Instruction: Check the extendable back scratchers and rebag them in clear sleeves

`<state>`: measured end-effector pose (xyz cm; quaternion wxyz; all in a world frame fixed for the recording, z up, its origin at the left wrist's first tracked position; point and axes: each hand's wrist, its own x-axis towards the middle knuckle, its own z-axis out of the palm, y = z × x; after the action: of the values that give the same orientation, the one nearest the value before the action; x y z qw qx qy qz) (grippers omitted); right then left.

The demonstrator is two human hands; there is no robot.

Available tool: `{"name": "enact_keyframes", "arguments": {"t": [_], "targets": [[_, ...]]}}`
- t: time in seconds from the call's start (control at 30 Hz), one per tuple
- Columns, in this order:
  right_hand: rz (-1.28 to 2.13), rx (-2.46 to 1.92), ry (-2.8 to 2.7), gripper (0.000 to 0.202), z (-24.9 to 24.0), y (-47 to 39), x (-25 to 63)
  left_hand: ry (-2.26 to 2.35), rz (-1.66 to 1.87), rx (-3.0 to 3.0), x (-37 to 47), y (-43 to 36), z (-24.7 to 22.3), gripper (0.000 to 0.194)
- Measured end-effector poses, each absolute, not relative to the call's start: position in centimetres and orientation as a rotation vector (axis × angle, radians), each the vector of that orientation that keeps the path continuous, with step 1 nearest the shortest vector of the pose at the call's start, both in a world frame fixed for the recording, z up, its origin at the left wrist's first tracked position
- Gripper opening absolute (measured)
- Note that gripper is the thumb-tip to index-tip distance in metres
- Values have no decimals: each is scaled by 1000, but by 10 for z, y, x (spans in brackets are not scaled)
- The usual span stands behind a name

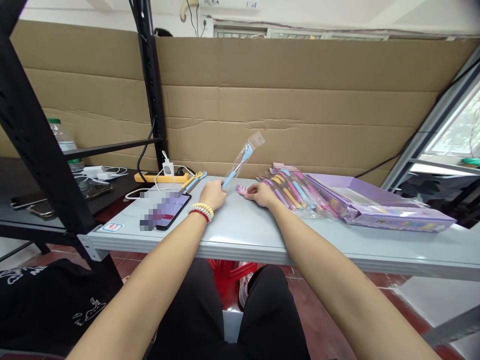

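Observation:
My left hand [213, 195] is closed around the lower end of a light blue stick [230, 177]. The stick has a lobed head, is wrapped in a clear plastic sleeve, and tilts up to the right. On the table, my right hand [260, 194] has its fingers bent onto a small pink printed card [242, 190]; its thumb is partly hidden. Just right of that hand lies a pile of bagged sticks [294, 187] in purple, yellow, blue and pink. Unwrapped yellow and blue sticks [195, 180] rest behind my left hand.
A lilac open box [397, 218] stands at the right of the grey table [240, 240]. At the left are a phone [174, 212], a yellow power strip [159, 177] with white cables, and a black rack post [41, 125]. Cardboard [281, 105] closes off the back.

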<state>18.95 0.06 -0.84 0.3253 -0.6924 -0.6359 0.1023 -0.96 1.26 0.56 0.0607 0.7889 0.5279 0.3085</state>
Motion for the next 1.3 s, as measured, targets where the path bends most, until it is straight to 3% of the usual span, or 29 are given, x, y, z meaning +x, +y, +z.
{"name": "enact_keyframes", "arguments": {"t": [0.1,0.47,0.57,0.8,0.9,1.13,1.3], "targets": [[169,-1834,-1754,17,-8,0,189,1598,926,2392,-10,13,6,32],[-286,-1876,-1565,31,0,-9,185,1587,920,2432,-10,14,5,32],[-171,-1765,-1473,30,6,-11,183,1607,914,2414,-10,13,5,31],[464,-1258,-1206,24,15,-13,183,1740,939,2347,-13,11,7,32],[478,-1140,-1198,22,16,-12,187,1771,943,2329,-13,11,8,33],[409,-1065,-1126,50,13,-3,194,1769,890,2338,-13,11,7,33],[264,-1106,-1058,27,14,3,201,1761,842,2355,-14,10,8,33]]}}
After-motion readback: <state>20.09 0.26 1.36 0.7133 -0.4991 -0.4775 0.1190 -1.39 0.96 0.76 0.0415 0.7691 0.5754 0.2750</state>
